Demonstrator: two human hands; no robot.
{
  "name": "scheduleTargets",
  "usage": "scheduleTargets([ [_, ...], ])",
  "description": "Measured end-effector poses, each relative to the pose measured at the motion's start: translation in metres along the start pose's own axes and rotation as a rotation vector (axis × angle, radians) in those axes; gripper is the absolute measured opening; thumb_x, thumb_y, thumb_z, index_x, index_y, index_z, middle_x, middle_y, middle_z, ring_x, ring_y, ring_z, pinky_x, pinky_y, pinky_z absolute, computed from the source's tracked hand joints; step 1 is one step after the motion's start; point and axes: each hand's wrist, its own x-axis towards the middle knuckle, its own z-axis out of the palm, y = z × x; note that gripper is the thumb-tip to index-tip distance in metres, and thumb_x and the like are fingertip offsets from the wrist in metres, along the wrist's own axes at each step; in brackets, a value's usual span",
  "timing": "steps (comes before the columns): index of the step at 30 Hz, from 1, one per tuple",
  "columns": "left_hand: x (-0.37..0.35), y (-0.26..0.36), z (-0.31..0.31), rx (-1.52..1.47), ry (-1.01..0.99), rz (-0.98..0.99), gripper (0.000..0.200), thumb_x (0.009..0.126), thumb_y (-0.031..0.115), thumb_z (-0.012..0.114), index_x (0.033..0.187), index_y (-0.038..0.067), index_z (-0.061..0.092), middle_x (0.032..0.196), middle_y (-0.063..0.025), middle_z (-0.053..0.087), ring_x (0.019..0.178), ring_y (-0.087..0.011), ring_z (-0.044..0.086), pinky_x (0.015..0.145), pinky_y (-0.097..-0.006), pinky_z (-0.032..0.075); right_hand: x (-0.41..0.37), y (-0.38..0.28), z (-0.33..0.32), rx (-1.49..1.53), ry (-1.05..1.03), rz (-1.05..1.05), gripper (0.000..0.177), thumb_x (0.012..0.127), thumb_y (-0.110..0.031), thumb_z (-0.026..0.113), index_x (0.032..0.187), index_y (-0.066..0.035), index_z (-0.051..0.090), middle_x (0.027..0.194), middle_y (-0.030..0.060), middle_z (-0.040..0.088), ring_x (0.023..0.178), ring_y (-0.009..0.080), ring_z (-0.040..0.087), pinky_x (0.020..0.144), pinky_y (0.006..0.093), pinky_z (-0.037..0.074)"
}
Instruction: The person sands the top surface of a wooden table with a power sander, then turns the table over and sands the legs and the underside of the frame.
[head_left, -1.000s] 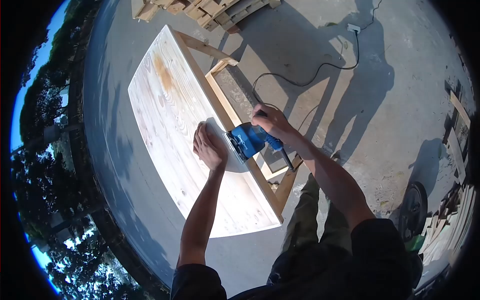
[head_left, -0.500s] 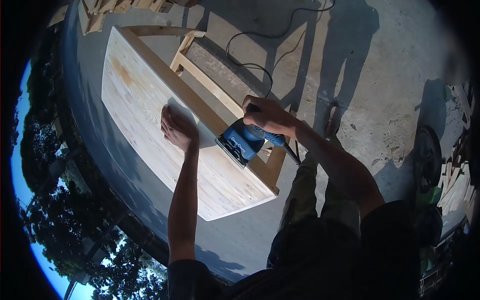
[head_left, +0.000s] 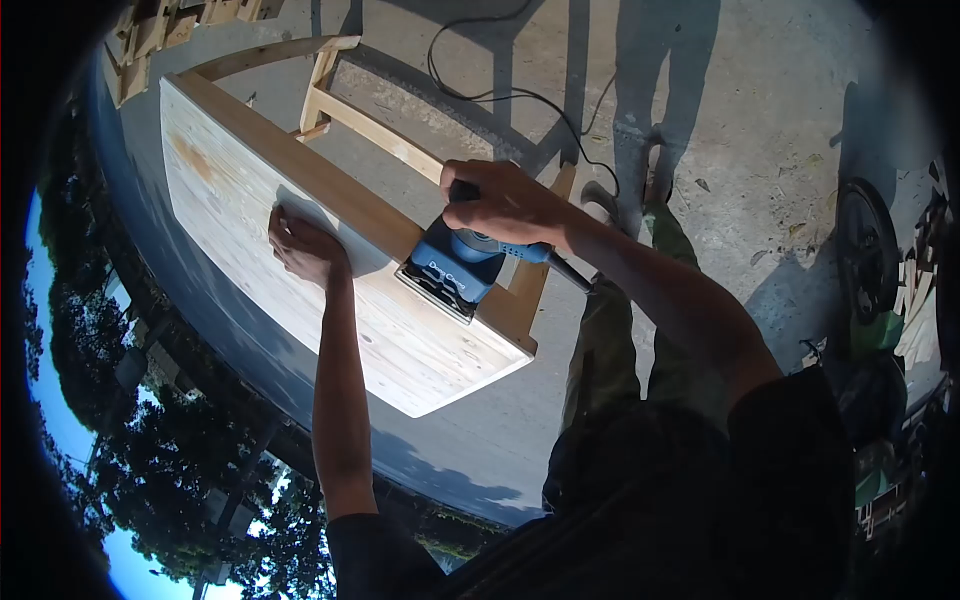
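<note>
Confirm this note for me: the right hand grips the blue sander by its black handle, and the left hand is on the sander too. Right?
Not quite: the head view shows the left hand on the pale wooden tabletop, apart from the sander. The right hand does grip the blue sander by its black handle.

**Pallets, Wheel and Trees Ring the Yard**

Pallets [head_left: 150,45] sit at the head view's top left, on concrete [head_left: 780,70]. A dark wheel [head_left: 868,250] stands at the right, a green object [head_left: 876,334] just below it and wood scraps [head_left: 915,310] beside it. Trees [head_left: 80,365] fill the lower left against blue sky [head_left: 135,565].
</note>
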Motion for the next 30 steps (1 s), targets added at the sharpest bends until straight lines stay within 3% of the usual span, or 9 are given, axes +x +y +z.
scheduleTargets([
  [3, 0.001, -0.002, -0.001, 0.006, -0.007, 0.001, 0.040, 0.104, 0.035, 0.037, 0.131, 0.014, 0.059, 0.130, -0.0113, 0.063, 0.117, -0.0360, 0.058, 0.097, -0.0560, 0.046, 0.055, -0.024, -0.001, 0.029, -0.028, 0.013, 0.032, 0.078, -0.031, 0.067, 0.099, -0.007, 0.060, 0.084, 0.0137, 0.065, 0.079, 0.0237, 0.063, 0.067, 0.0396, 0.048],
  [6, 0.003, -0.002, -0.001, 0.035, 0.008, 0.023, 0.041, 0.104, 0.036, 0.038, 0.130, 0.013, 0.059, 0.128, -0.0127, 0.062, 0.114, -0.0375, 0.059, 0.093, -0.0555, 0.049, 0.053, -0.025, -0.003, 0.041, -0.051, 0.017, 0.032, 0.077, -0.030, 0.066, 0.099, -0.007, 0.061, 0.082, 0.0147, 0.066, 0.079, 0.0248, 0.065, 0.067, 0.0390, 0.048],
  [11, 0.003, -0.008, -0.001, 0.036, 0.007, 0.074, 0.041, 0.105, 0.036, 0.037, 0.130, 0.012, 0.058, 0.129, -0.0138, 0.061, 0.113, -0.0387, 0.059, 0.092, -0.0558, 0.049, -0.065, 0.038, -0.001, 0.039, -0.019, 0.014, 0.032, 0.080, -0.024, 0.066, 0.107, -0.009, 0.059, 0.094, 0.0131, 0.064, 0.082, 0.0287, 0.064, 0.075, 0.0435, 0.050],
  [14, 0.003, -0.005, 0.000, 0.018, 0.000, 0.093, 0.041, 0.106, 0.036, 0.036, 0.131, 0.012, 0.058, 0.129, -0.0139, 0.061, 0.113, -0.0389, 0.059, 0.092, -0.0556, 0.049, -0.127, 0.039, -0.009, 0.045, -0.045, 0.215, 0.040, 0.072, -0.025, 0.070, 0.106, -0.007, 0.060, 0.100, 0.0121, 0.066, 0.088, 0.0279, 0.066, 0.081, 0.0401, 0.050],
  [17, 0.002, -0.001, -0.002, 0.006, 0.002, 0.071, 0.042, 0.105, 0.037, 0.036, 0.131, 0.012, 0.058, 0.129, -0.0137, 0.062, 0.114, -0.0389, 0.058, 0.093, -0.0561, 0.049, -0.123, 0.045, -0.002, 0.064, -0.013, 0.143, 0.037, 0.073, -0.024, 0.070, 0.105, -0.007, 0.060, 0.095, 0.0124, 0.065, 0.086, 0.0273, 0.066, 0.079, 0.0395, 0.050],
  [21, 0.005, -0.001, -0.004, 0.038, 0.001, 0.054, 0.045, 0.101, 0.039, 0.036, 0.130, 0.012, 0.058, 0.129, -0.0133, 0.062, 0.114, -0.0388, 0.058, 0.094, -0.0573, 0.047, -0.059, 0.031, -0.002, 0.042, -0.003, -0.028, 0.035, 0.081, -0.030, 0.071, 0.105, -0.007, 0.064, 0.093, 0.0169, 0.067, 0.083, 0.0294, 0.069, 0.071, 0.0420, 0.053],
  [24, 0.004, -0.004, -0.001, 0.020, -0.002, 0.060, 0.045, 0.101, 0.039, 0.036, 0.130, 0.012, 0.058, 0.129, -0.0132, 0.061, 0.114, -0.0386, 0.058, 0.094, -0.0575, 0.047, -0.062, 0.021, -0.006, 0.057, -0.067, 0.105, 0.027, 0.079, -0.020, 0.070, 0.100, -0.007, 0.060, 0.087, 0.0139, 0.063, 0.079, 0.0249, 0.064, 0.070, 0.0406, 0.049],
  [27, 0.005, -0.002, -0.002, 0.019, -0.026, 0.028, 0.047, 0.101, 0.039, 0.035, 0.131, 0.011, 0.057, 0.129, -0.0139, 0.061, 0.115, -0.0385, 0.057, 0.094, -0.0581, 0.047, -0.123, 0.037, -0.004, 0.038, -0.004, 0.038, 0.033, 0.075, -0.021, 0.069, 0.102, -0.006, 0.058, 0.088, 0.0118, 0.061, 0.084, 0.0262, 0.064, 0.074, 0.0389, 0.049],
  [30, 0.004, 0.004, -0.004, -0.007, -0.064, -0.029, 0.048, 0.102, 0.041, 0.034, 0.132, 0.011, 0.057, 0.131, -0.0145, 0.059, 0.117, -0.0380, 0.056, 0.096, -0.0576, 0.046, -0.147, 0.059, 0.001, 0.063, 0.050, 0.103, 0.033, 0.074, -0.022, 0.069, 0.101, -0.006, 0.059, 0.087, 0.0107, 0.059, 0.082, 0.0242, 0.062, 0.074, 0.0378, 0.049],
])
